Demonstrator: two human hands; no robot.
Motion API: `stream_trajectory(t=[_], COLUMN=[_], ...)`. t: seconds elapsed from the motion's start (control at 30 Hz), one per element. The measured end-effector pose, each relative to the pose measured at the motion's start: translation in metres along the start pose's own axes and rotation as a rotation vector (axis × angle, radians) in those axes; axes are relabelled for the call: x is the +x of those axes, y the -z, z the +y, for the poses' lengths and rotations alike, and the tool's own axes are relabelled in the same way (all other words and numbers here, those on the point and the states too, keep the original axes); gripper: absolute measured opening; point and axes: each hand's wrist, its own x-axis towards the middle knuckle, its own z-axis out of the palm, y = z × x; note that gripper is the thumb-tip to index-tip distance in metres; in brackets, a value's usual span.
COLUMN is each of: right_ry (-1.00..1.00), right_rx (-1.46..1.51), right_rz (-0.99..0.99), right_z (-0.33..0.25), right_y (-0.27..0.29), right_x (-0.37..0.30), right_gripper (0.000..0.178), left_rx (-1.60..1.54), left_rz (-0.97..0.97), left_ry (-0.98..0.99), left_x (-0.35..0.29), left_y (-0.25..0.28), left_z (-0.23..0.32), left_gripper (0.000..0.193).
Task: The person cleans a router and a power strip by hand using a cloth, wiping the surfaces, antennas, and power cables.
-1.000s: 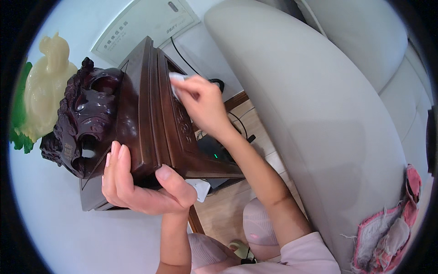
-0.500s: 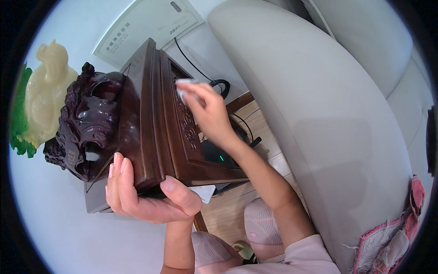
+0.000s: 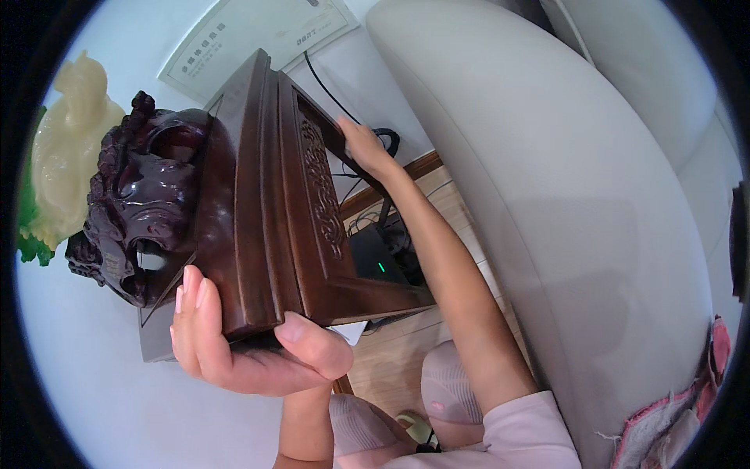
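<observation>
A dark reddish-brown wooden stand [image 3: 269, 203], with a carved scroll panel on its side, fills the middle of the view at a slant. My left hand [image 3: 242, 352] is closed around its near corner, thumb on the side edge and fingers over the top. At the far leg of the stand is my right hand [image 3: 366, 148], its fingers curled and mostly hidden behind the wood. A bit of a small white wipe shows under it. On top of the stand sits a glossy dark purple carved base [image 3: 152, 195], beneath a cream-and-green cabbage-shaped ornament [image 3: 66, 164].
A pale grey sofa [image 3: 547, 195] closely borders the right side, with a frayed pink-and-grey cloth [image 3: 664, 430] on it. Behind the stand, a white wall panel [image 3: 250, 47] has a black cable [image 3: 328, 90] below. A black box [image 3: 379, 254] with a green light sits under the stand.
My right hand has moved from the carved panel outward to the far leg of the stand. My left hand keeps its hold on the corner. The view has shifted slightly.
</observation>
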Motion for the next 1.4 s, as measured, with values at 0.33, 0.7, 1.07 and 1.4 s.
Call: stream_trajectory(t=[0.33,0.7,1.07,1.4], right_ry=[-0.399,-0.408,-0.539,-0.896], right_rx=[-0.242,-0.463,-0.57,0.202], right_rz=[-0.223,-0.186,-0.04,0.02], right_z=[0.17,0.139,0.233,0.176], right_y=[0.073,0.078,0.136,0.12], right_x=[-0.005,-0.019,-0.026,-0.032], right_gripper=[0.051,0.032,0.015,0.011], left_rx=[-0.053,-0.021,-0.108,-0.111], left_rz=[0.06,0.037,0.051,0.103], left_ry=[0.004,0.068,0.174,0.174], left_x=[-0.002,-0.004,-0.001,-0.001], left_y=[-0.009,-0.007,-0.012,-0.013], left_z=[0.0,0.002,0.018,0.013], left_gripper=[0.053,0.055,0.058,0.063])
